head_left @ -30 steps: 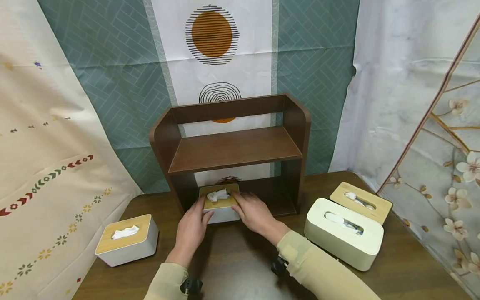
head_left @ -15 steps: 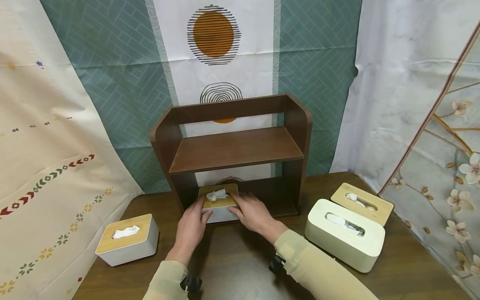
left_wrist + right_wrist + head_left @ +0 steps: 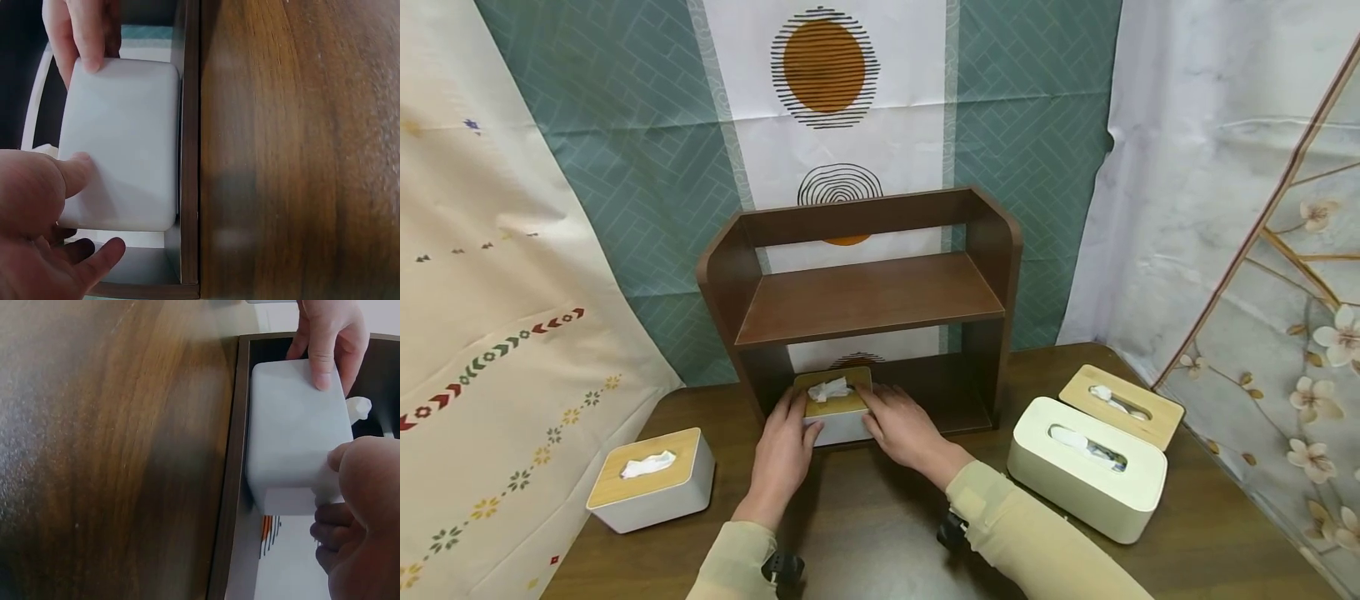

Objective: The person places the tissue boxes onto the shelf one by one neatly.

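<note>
A white tissue box [image 3: 841, 427] with a bamboo-coloured lid and a tissue poking out sits at the left of the lower level of a dark brown shelf [image 3: 872, 296]. My left hand [image 3: 781, 458] holds its left end, thumb on the front face. On the other end, my right hand [image 3: 910, 429] grips it with the thumb on the front too. In the left wrist view, the box's smooth front [image 3: 125, 144] lies between both hands. The right wrist view shows the box [image 3: 297, 425] just behind the shelf's front edge, with its tissue partly hidden.
A similar wood-topped tissue box [image 3: 655, 483] stands on the table [image 3: 865, 533] at left. To the right are a longer cream tissue box [image 3: 1086, 471] and, behind it, another wood-topped one [image 3: 1123, 404]. The shelf's upper board [image 3: 872, 292] overhangs the lower level. Patterned cloths hang behind.
The tissue box has slid slightly left along the lower level, with both hands staying on it. The other boxes and the shelf have not moved.
</note>
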The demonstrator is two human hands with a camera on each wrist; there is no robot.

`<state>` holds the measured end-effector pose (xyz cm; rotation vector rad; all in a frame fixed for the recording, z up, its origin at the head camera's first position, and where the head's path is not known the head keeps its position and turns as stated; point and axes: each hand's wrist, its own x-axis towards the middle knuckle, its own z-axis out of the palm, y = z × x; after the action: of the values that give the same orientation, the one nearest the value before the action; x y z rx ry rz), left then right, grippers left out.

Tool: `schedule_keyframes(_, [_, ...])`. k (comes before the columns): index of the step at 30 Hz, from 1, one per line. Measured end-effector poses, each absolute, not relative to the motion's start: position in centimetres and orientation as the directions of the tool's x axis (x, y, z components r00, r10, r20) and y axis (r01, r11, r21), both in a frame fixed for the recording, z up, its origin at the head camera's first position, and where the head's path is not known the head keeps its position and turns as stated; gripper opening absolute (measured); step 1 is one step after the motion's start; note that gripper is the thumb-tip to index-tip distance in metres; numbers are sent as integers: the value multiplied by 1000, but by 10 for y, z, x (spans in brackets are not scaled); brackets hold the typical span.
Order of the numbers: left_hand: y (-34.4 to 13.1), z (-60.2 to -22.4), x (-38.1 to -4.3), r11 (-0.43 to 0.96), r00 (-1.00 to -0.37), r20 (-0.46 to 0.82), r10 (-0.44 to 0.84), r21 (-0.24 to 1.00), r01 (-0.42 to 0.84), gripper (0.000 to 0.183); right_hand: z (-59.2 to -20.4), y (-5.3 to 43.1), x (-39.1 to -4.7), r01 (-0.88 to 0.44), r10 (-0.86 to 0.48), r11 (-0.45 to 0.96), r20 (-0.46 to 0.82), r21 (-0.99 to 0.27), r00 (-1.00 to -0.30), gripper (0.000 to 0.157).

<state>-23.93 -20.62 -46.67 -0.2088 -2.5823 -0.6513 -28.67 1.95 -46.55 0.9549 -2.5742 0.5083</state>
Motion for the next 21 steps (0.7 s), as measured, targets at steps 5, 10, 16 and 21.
schedule_keyframes(5, [-206, -466, -238, 886, -877, 477, 51, 385, 260, 60, -465, 18, -286, -670, -544, 710, 435, -216, -717, 52])
schedule_keyframes(10, [-207, -467, -237, 892, -877, 478, 54, 372, 258, 60, -464, 17, -284, -677, -549, 707, 445, -204, -707, 51])
schedule_keyframes(16, [-208, -467, -236, 899, -880, 472, 60, 358, 254, 60, -463, 16, -284, -682, -555, 706, 448, -192, -701, 50])
schedule_keyframes(21, [-208, -465, -237, 899, -888, 456, 56, 365, 244, 61, -463, 15, -285, -686, -556, 698, 448, -206, -700, 52])
